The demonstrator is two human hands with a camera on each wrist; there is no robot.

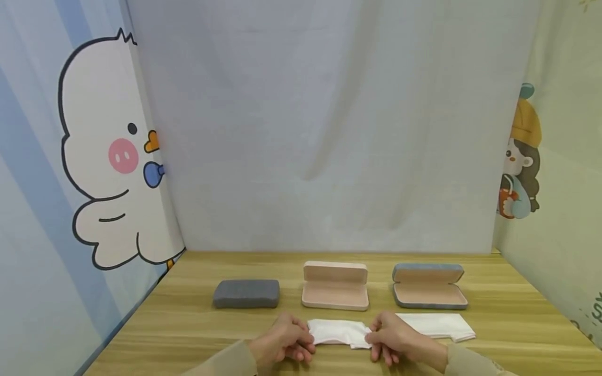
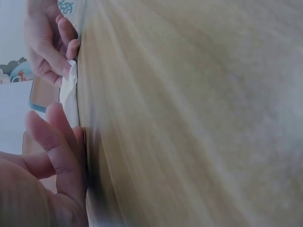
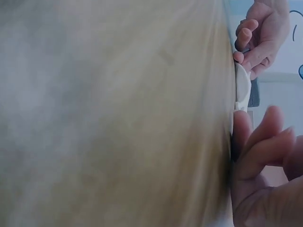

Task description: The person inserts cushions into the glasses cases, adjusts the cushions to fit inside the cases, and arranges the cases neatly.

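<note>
A folded white cloth (image 1: 339, 333) lies flat at the front middle of the wooden table. My left hand (image 1: 288, 339) pinches its left end between thumb and fingers, while the other fingers rest loosely near the tabletop. At the opposite end my right hand (image 1: 392, 337) pinches the cloth's right edge. In the right wrist view the cloth (image 3: 243, 85) bulges slightly between both hands. A second folded white cloth (image 1: 439, 326) lies behind my right hand, which partly covers its left end.
Behind the cloths, three glasses cases stand in a row: a closed dark grey case (image 1: 246, 293) at left, a pale pink case (image 1: 335, 297) with its lid up in the middle, and an opened blue-grey case (image 1: 429, 296) at right. A pale curtain (image 1: 329, 125) hangs behind the table (image 1: 188, 313).
</note>
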